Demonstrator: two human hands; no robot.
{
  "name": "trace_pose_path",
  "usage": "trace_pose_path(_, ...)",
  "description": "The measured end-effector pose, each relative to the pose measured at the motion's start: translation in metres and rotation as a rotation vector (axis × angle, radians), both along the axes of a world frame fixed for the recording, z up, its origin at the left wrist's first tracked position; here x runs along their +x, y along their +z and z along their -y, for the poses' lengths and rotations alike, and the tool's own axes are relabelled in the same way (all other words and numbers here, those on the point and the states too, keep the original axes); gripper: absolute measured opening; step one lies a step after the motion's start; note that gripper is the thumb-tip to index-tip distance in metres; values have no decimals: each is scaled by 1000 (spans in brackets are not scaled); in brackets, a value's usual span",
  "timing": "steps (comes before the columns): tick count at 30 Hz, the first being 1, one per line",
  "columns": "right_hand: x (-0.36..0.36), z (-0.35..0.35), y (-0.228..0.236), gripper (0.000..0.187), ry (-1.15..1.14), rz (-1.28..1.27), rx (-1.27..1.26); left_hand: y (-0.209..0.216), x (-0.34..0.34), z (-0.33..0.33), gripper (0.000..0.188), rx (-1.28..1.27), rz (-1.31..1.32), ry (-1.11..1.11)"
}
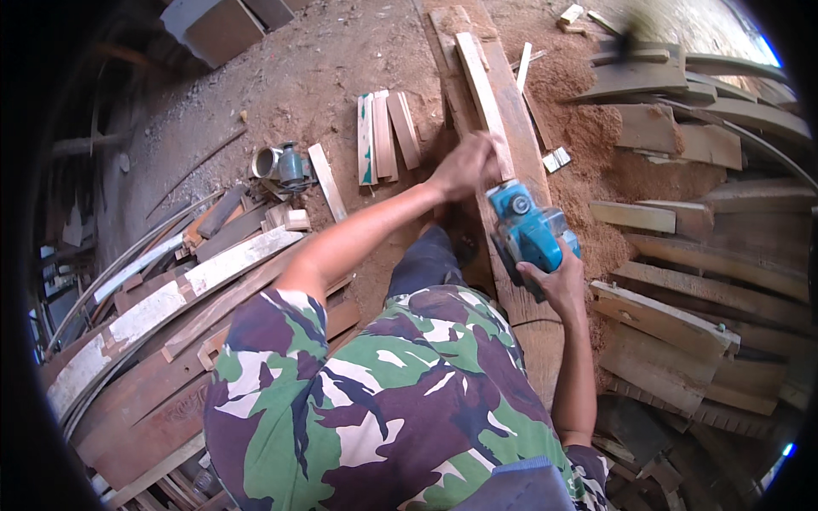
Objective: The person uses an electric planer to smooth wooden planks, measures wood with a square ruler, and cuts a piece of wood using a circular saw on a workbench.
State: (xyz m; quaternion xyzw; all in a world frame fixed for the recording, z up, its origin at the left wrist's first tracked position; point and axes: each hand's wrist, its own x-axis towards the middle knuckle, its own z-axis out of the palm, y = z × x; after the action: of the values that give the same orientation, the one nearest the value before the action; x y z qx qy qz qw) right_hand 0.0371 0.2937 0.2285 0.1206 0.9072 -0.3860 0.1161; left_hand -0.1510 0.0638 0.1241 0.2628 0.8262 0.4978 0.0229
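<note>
My right hand (558,283) is closed round the handle of a blue electric planer (532,234), which rests on a long wooden bench plank (532,328). Ahead of the planer lies a narrow pale wood strip (483,94), running lengthwise along the plank. At the near end of this strip is my left hand (469,168), its fingers bent and closed over the wood's edge; motion blurs it a little. The planer's underside is hidden. A thin dark cord (537,322) shows on the plank behind the tool.
Sawdust (596,140) heaps along the plank's right side, beside stacked boards (673,221). To the left, several cut strips (383,136) lie on the ground near a grey-green bottle (291,163) and an open can (265,162). Long boards (162,383) pile up at lower left.
</note>
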Motion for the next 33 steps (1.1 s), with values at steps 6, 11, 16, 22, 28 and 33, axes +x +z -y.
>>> trace_pose_path(6,-48,42,-13,31,-164,95,-69,-99,-10,47,66,155,527,240)
trace_pose_path(11,-56,50,-36,31,-294,-130,-3,-93,-10,37,80,226,887,113)
trace_pose_path(16,-68,47,-38,41,-229,-16,26,-97,-21,31,77,340,952,113)
trace_pose_path(22,-98,55,-37,43,-215,-33,34,-155,-25,25,67,512,861,85)
trace_pose_path(28,-140,62,-44,45,-208,-77,77,-145,-20,24,59,437,859,112)
trace_pose_path(33,-188,79,-38,40,-181,-142,65,-193,-5,32,56,136,854,243)
